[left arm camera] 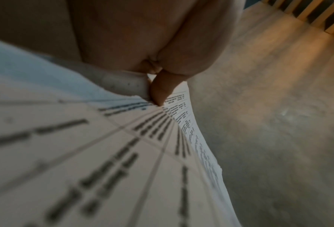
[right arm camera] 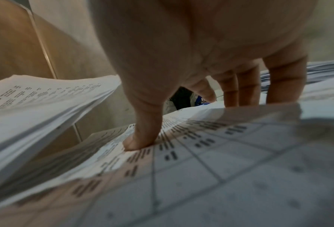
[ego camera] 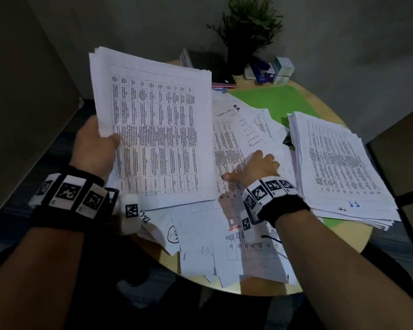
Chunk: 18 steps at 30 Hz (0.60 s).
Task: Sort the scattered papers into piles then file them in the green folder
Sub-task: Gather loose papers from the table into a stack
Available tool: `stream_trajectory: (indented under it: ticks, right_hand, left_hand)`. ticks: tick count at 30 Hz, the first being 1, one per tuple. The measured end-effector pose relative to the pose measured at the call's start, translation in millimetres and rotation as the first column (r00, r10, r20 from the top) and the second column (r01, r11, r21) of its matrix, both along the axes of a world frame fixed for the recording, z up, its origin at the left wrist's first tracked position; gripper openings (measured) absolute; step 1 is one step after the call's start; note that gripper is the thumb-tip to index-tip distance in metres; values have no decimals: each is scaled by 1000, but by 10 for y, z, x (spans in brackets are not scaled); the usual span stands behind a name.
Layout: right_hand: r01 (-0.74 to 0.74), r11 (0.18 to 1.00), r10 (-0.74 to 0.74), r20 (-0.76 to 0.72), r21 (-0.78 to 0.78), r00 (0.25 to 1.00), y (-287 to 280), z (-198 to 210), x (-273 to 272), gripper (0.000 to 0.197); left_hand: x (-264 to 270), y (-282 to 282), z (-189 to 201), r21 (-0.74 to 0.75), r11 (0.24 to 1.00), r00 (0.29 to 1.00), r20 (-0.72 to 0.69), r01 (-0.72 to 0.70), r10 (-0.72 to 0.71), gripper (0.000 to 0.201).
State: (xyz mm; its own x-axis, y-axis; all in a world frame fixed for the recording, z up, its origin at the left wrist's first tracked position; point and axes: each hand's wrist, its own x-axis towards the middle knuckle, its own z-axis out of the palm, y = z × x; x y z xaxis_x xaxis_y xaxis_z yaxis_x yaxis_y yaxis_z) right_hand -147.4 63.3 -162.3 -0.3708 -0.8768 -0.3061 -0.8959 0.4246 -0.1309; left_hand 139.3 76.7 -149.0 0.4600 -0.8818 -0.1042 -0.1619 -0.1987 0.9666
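Two gathered lots of paper: one held stack [ego camera: 153,129], one pile [ego camera: 339,167] just right of the right hand. Loose sheets [ego camera: 234,248] beneath both wrists, number uncertain. One green folder [ego camera: 272,101], beyond the right hand, largely covered.

Left hand [ego camera: 96,146] grips the stack's edge, thumb on top. Right hand [ego camera: 255,167] pinches a printed table sheet [ego camera: 227,148] on the table, fingers bent.

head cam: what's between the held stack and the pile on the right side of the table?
Head view: loose printed sheets overlapping the green folder, with the right hand gripping one. Left hand holds the stack; pile rests on the folder.
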Motion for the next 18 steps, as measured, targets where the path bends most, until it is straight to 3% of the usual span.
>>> stream_trajectory:
  ticks: [3,7,9,12,15,16,18]
  right_hand:
    - [2,998,4,99,-60,995,-25,-9,-66,81]
    - [-18,966,93,282,-258,955,-49,156,-275,13]
    - [-6,947,144,408,-321,902,-78,264,-399,5]
    - [113,909,212,676,-402,705,-52,408,-475,17]
    - [212,901,276,878,-378,391,33,526,-418,13]
    - [221,907,280,905,-358,320,46,536,-388,16]
    - [228,921,257,934,-315,250,71,534,-293,23]
  left_hand:
    - [-49,-46,-12,-14,999,998,-58,29,-30,41]
    - [-77,-98,-52,-30,997,990,-117,71,-74,51]
    - [-104,-110,-59,-33,995,987,-131,92,-95,48]
    - [-185,-126,-36,-20,992,978,-169,122,-124,41]
    - [-285,-137,-35,6,987,958,-239,163,-157,37]
    - [-309,-136,-34,10,984,950,-263,176,-167,37]
    - [-353,-132,-36,14,981,938,-298,191,-179,37]
